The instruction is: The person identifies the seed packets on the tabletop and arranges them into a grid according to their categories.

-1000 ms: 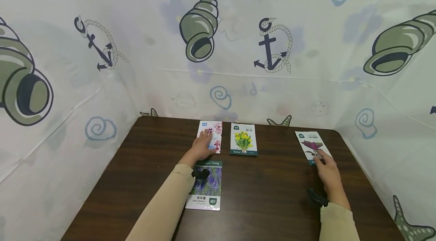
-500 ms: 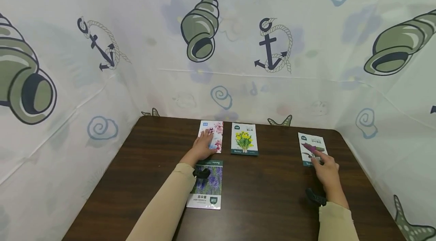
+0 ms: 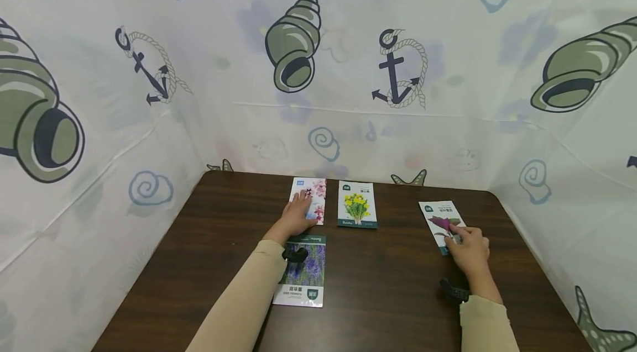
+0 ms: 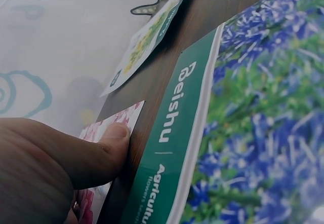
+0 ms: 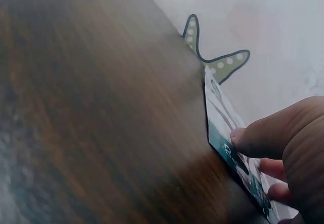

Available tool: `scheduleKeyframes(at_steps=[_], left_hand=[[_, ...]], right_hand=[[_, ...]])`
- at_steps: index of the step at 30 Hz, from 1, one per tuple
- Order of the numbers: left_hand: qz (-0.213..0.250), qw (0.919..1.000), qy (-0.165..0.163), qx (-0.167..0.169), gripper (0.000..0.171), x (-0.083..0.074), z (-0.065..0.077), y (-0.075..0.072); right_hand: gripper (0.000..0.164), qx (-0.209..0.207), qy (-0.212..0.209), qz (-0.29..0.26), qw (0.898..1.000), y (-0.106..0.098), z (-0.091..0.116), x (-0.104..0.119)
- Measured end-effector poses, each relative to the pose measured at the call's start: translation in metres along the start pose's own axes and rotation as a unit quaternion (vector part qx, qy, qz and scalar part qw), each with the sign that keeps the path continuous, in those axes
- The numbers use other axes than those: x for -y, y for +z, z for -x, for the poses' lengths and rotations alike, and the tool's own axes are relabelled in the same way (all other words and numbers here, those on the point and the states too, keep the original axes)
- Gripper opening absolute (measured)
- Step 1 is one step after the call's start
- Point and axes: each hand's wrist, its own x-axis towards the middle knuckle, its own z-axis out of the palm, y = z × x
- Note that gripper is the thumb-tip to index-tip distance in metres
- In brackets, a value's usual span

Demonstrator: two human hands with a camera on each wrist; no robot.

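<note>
My left hand (image 3: pixel 296 216) rests on a seed packet with pink blossoms (image 3: pixel 318 188) at the back of the table. In the left wrist view, its thumb (image 4: pixel 115 142) presses near that packet's edge. My right hand (image 3: pixel 470 250) touches a white seed packet with a purple flower (image 3: pixel 433 210), lying slanted at the right. Thumb (image 5: pixel 243 138) and fingertips lie on the face of this packet in the right wrist view, covering part of the picture. Below my left hand lies a lavender seed packet (image 3: pixel 311 266), partly hidden under the left forearm.
A seed packet with yellow flowers (image 3: pixel 356 205) lies just right of the pink one. Dark wood tabletop (image 3: pixel 383 285) stretches between both arms. A pale cloth with shells and anchors (image 3: pixel 348 136) hangs around the back and sides of the table.
The purple-flower packet has slid left and a little nearer under my right hand, turning to a slant. My left hand and the other packets keep their places.
</note>
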Motion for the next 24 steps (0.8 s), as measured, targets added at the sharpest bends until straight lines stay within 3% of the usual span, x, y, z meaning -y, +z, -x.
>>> scheduleKeyframes(at_steps=[8,21,24], left_hand=[[-0.006,0.9999,-0.012,0.008,0.089,0.0024,-0.0014,0.0022],[-0.006,0.9999,-0.011,0.001,0.088,-0.0023,0.0016,-0.0007],[-0.006,0.9999,-0.008,0.003,0.088,-0.0020,0.0011,-0.0013]], right_hand=[[0.058,0.045,-0.039,-0.014,0.998,-0.0018,-0.0025,-0.0005],[0.066,0.059,-0.045,-0.023,0.997,0.0014,0.0049,-0.0004],[0.065,0.070,-0.063,-0.023,0.995,0.0035,0.0061,-0.0003]])
